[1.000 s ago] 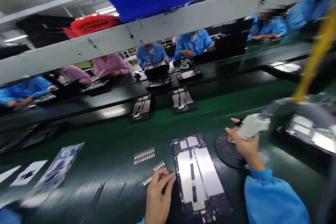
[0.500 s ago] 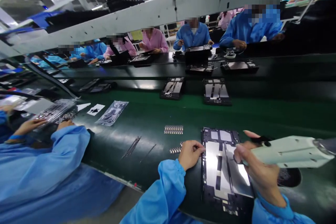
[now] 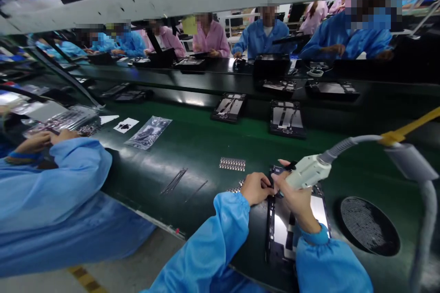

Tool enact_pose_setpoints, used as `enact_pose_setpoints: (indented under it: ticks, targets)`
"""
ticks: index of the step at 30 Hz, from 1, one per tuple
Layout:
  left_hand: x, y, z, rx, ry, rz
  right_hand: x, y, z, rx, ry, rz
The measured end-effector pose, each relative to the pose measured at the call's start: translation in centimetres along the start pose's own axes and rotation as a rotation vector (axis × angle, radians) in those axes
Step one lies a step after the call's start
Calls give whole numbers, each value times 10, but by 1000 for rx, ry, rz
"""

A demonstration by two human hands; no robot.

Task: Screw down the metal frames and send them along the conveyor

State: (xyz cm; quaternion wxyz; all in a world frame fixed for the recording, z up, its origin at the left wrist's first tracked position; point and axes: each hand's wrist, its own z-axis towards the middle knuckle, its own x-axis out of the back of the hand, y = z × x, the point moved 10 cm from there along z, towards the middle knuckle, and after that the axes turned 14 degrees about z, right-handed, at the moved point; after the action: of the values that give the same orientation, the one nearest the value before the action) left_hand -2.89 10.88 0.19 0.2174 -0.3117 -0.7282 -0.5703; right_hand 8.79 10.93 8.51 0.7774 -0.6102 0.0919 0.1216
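My right hand (image 3: 298, 198) is wrapped round a pale green corded electric screwdriver (image 3: 308, 170). Its tip end points down at the upper left edge of an opened tablet (image 3: 281, 223), hidden by my fingers. My left hand (image 3: 256, 187) has its thumb and fingers pinched together at that same edge, close to the tip; what they hold, if anything, cannot be made out. A strip of small metal parts (image 3: 235, 187) lies partly behind my left hand. Beyond it is a fuller sheet of such parts (image 3: 232, 164). My right forearm covers the tablet's lower right.
A round black dish (image 3: 369, 225) of tiny pieces sits right of the tablet. Thin dark strips (image 3: 174, 181) and a clear bag (image 3: 149, 132) lie to the left. Two opened tablets (image 3: 287, 116) stand farther back. A co-worker's sleeve (image 3: 82, 162) is at left; a grey hose (image 3: 426, 229) hangs right.
My right hand has moved left with the screwdriver, from the tablet's right side to its upper left edge beside my left hand. The view has shifted, showing the whole dish.
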Motion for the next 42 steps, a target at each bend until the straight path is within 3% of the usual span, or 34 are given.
enact_pose_setpoints:
  ticks: [5, 16, 19, 24, 26, 28, 31, 34, 39, 42]
  targets:
    - [-14, -7, 10, 37, -167, -93, 0, 18, 1, -32, -21, -22]
    - [-10, -5, 7, 51, -205, -170, -8, 21, -1, -43, -72, -97]
    - [16, -19, 4, 82, -154, -162, -13, 23, -4, -66, -107, -126]
    - [85, -60, -15, 156, 90, 6, -13, 27, -6, -62, -106, -108]
    - [97, -67, -27, 168, 152, 90, -12, 21, -5, -32, -88, -94]
    - [98, -66, -35, 176, 203, 188, -7, 8, -3, 12, -66, -87]
    - [86, -57, -40, 153, 243, 377, 16, -23, -1, 79, -25, -93]
    - [77, -51, -37, 106, 254, 445, 62, -56, -3, 137, 25, -95]
    - [70, -66, -20, 95, 164, 145, 173, -85, -18, 236, 358, -95]
    - [68, -66, -13, 53, 113, 14, 217, -79, -24, 284, 492, -63]
